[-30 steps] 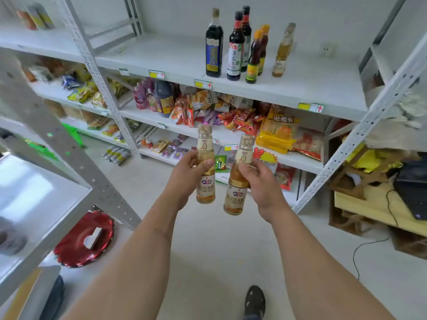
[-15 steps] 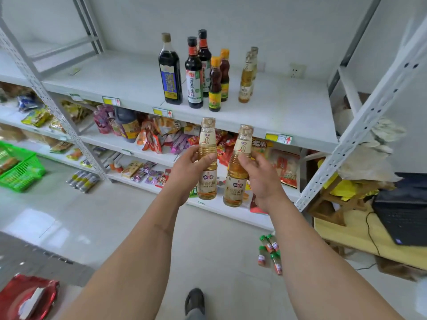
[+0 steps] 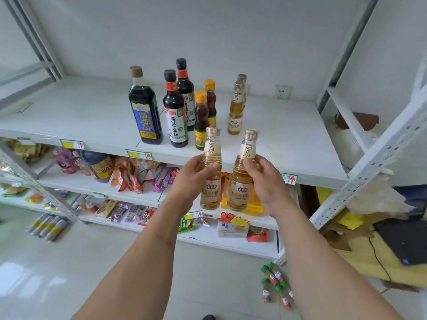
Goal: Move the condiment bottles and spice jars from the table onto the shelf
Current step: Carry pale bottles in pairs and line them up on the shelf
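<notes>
My left hand (image 3: 191, 179) grips pale amber glass vinegar bottle (image 3: 210, 172), right hand (image 3: 265, 181) grips its twin (image 3: 241, 179); both upright below white metal shelf (image 3: 288, 144), ready for lift beside matching pair (image 3: 236, 107).

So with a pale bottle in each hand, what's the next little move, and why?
Probably lift both bottles up and forward over the top shelf edge. The left hand and right hand each grip a pale bottle, left bottle and right bottle, held below that edge, and there is bare space right of two matching pale bottles standing there.
</notes>
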